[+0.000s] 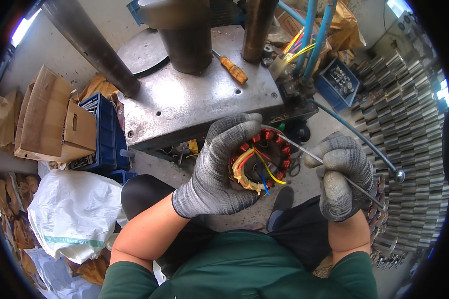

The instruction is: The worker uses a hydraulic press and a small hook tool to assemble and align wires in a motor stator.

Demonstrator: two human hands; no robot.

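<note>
Cluttered workshop floor and a grey metal press base (184, 99) fill the upper frame, while at centre the gloved left hand (219, 169) has its fingers clamped on a copper-wound motor coil (264, 162) and the right hand (341, 177), fingers closed round a thin metal rod (304, 151), seemingly pokes its windings, calling for careful aim.

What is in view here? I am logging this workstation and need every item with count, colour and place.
stator: one, red coils with yellow, red and blue wires, in the left hand
metal rod: one, silver, in the right hand, tip at the stator
press table: one, grey steel, top centre
screwdriver: one, orange handle, on the press table
cardboard boxes: two, brown, left
crates: a few, blue, left and upper right
white sack: one, lower left
metal parts: many, silver, stacked right
left hand: grey glove
right hand: grey glove
</note>
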